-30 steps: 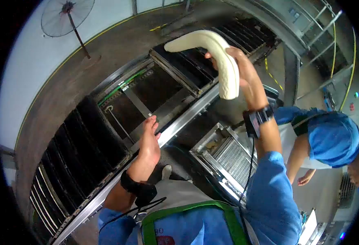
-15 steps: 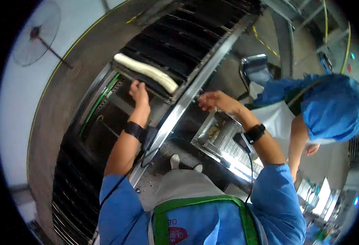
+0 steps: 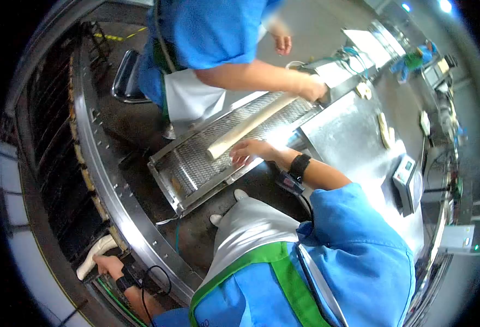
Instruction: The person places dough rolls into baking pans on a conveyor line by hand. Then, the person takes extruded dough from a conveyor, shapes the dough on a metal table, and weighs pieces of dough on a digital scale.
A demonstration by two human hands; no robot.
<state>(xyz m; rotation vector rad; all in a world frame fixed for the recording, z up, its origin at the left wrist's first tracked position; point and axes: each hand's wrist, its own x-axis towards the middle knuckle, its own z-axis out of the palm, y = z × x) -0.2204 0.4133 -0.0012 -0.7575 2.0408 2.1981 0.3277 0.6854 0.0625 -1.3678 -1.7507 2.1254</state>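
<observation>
A long pale dough strip (image 3: 251,126) lies lengthwise on a wire-mesh conveyor (image 3: 196,158). My right hand (image 3: 253,151) is beside its near end, fingers loosely curved and apart, with nothing held in them. Down at the lower left, my left hand (image 3: 110,265) is next to a second dough strip (image 3: 94,255), which rests across the end of dark slatted trays (image 3: 60,201). Its fingers look loosely spread at the dough's edge; whether they touch it is hard to make out.
Across the mesh conveyor a co-worker in blue has a hand (image 3: 313,88) at the dough's far end. A curved metal rail (image 3: 123,201) runs at left. A steel table (image 3: 349,131) holds dough pieces (image 3: 384,131) and a digital scale (image 3: 406,177). A chair (image 3: 126,79) stands behind.
The view has swung right, bringing the mesh conveyor and its dough strip into the middle. My right hand has moved to that strip; my left stays near the dough on the trays.
</observation>
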